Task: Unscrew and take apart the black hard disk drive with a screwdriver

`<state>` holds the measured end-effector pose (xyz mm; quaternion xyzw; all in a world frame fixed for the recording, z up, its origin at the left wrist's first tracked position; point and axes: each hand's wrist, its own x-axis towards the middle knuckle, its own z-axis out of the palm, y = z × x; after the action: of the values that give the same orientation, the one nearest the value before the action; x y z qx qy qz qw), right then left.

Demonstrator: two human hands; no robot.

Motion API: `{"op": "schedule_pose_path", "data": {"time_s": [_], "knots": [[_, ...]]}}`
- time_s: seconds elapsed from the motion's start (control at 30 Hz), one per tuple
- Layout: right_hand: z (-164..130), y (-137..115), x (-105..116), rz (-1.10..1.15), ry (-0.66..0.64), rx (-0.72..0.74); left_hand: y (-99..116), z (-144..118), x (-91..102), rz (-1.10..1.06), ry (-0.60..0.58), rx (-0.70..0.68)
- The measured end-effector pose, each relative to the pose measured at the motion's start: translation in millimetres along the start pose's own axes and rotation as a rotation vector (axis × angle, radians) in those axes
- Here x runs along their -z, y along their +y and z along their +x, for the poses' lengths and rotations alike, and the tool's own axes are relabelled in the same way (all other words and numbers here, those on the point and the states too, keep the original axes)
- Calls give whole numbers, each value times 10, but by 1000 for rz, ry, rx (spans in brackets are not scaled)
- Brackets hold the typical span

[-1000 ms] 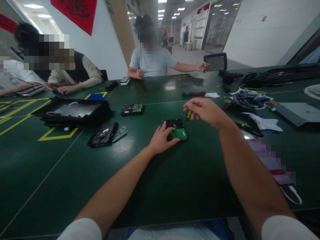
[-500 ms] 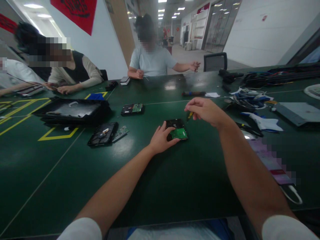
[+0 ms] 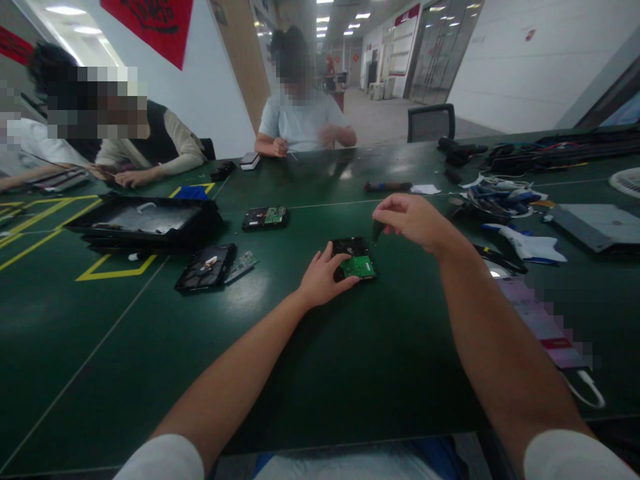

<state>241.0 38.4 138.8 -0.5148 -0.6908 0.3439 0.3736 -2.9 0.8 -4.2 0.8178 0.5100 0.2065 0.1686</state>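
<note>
Right hand (image 3: 413, 222), pinched shut on a small screwdriver (image 3: 377, 230), had swung its tip down toward the drive (image 3: 354, 259); left hand (image 3: 323, 277) stayed clamped on the drive's near-left edge.

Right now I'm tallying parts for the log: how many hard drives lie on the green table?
3. One hard drive under the left hand, one farther back at centre, one to the left near the black tray. Others may be hidden among clutter.
</note>
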Motion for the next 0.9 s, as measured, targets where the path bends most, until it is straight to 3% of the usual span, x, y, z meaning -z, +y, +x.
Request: {"op": "schedule_pose_path", "data": {"time_s": [0.27, 0.53, 0.9], "knots": [[-25, -20, 27, 121, -151, 32, 8, 1, 5, 10, 4, -21], [3, 35, 44, -29, -21, 20, 10, -4, 8, 16, 5, -22], [-29, -24, 18, 119, -169, 28, 23, -4, 14, 17, 10, -19]]}}
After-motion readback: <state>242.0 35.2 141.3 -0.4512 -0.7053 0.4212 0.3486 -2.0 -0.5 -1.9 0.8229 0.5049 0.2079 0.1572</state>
